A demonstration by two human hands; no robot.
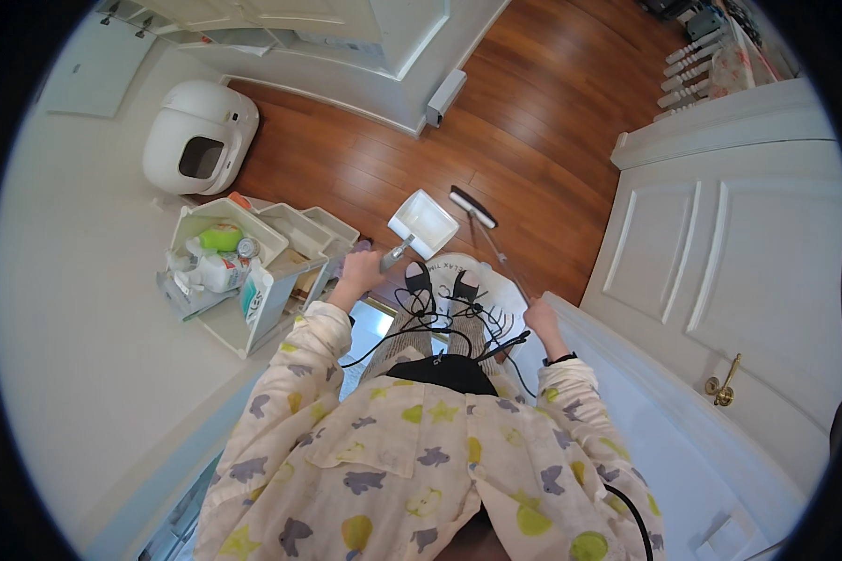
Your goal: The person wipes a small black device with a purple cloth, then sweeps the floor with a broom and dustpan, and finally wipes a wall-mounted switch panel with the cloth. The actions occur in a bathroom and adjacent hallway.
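My left hand (pixel 363 272) grips the handle of a white dustpan (pixel 424 223), whose pan rests at or close to the wooden floor just beyond my feet. In my right hand (pixel 542 317) is the thin grey stick of a broom (pixel 499 257). The broom's head (pixel 473 206), white with dark bristles, is beside the dustpan on its right, a small gap between them. I cannot make out any debris in the pan. My sandalled feet stand on a round white mat (pixel 502 289) that bears writing.
A rolling shelf unit (pixel 270 298) with cleaning bottles (pixel 221 272) stands close by my left arm. Beyond it is a white automatic litter box (pixel 200 140). A white panelled door (pixel 702 245) is at right, a wall corner (pixel 414 105) ahead. Black cables (pixel 421 329) hang before my legs.
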